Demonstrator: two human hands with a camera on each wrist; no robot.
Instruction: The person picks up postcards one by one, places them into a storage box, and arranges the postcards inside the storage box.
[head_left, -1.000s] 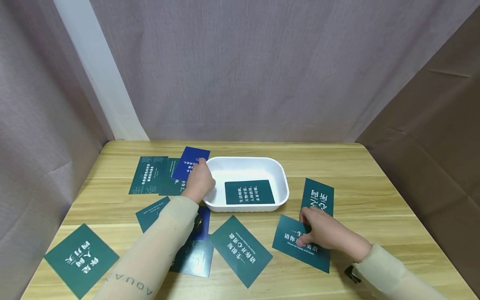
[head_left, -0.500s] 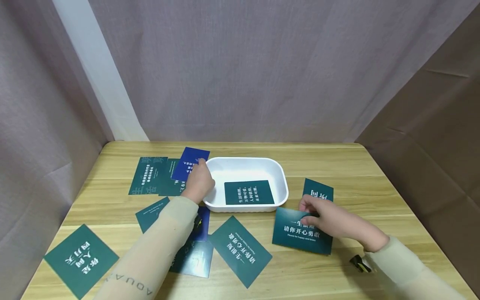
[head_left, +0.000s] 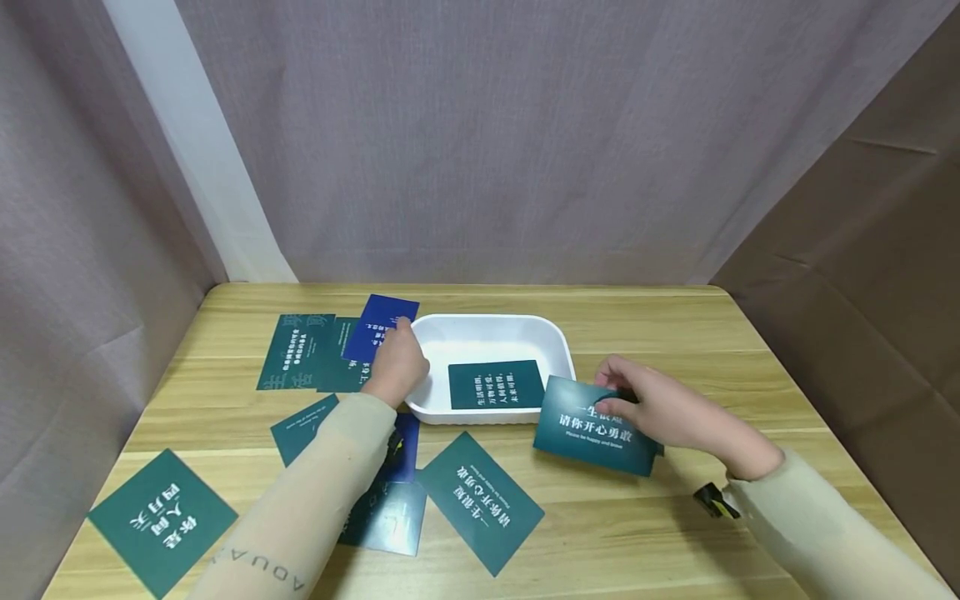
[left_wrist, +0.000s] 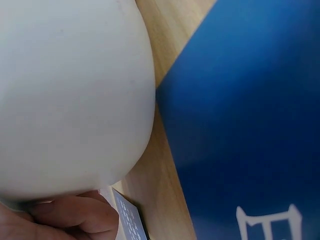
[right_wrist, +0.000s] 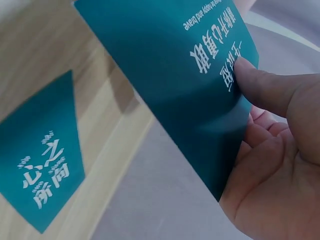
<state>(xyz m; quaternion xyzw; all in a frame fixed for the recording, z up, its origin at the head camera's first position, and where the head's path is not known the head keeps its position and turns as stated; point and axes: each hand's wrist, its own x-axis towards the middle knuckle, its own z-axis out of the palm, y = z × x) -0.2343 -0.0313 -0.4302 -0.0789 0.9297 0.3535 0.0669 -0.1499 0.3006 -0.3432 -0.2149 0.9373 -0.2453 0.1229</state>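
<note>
My left hand [head_left: 399, 358] grips the left rim of a white plastic tray [head_left: 491, 327]; in the left wrist view its fingers [left_wrist: 75, 217] curl at the tray's edge. Beside that hand lies a dark blue card [head_left: 372, 329]. Inside the tray rests a green card with white writing [head_left: 480, 385]. My right hand [head_left: 663, 412] pinches another green card [head_left: 592, 437] between thumb and fingers, raised off the table at the tray's right front corner. The right wrist view shows its thumb [right_wrist: 265, 90] pressed on the printed face. Below it lies one more green card [right_wrist: 47, 155].
Several cards lie on the wooden table [head_left: 712, 333]: two overlapping ones [head_left: 296, 350] behind left, one near the front left [head_left: 163, 521], one before the tray [head_left: 480, 500]. My left sleeve [head_left: 300, 492] partly covers others. Curtains stand behind the table.
My right hand has lifted the green card off the table and brought it up and towards the tray's right side. My left hand has stayed at the tray's rim.
</note>
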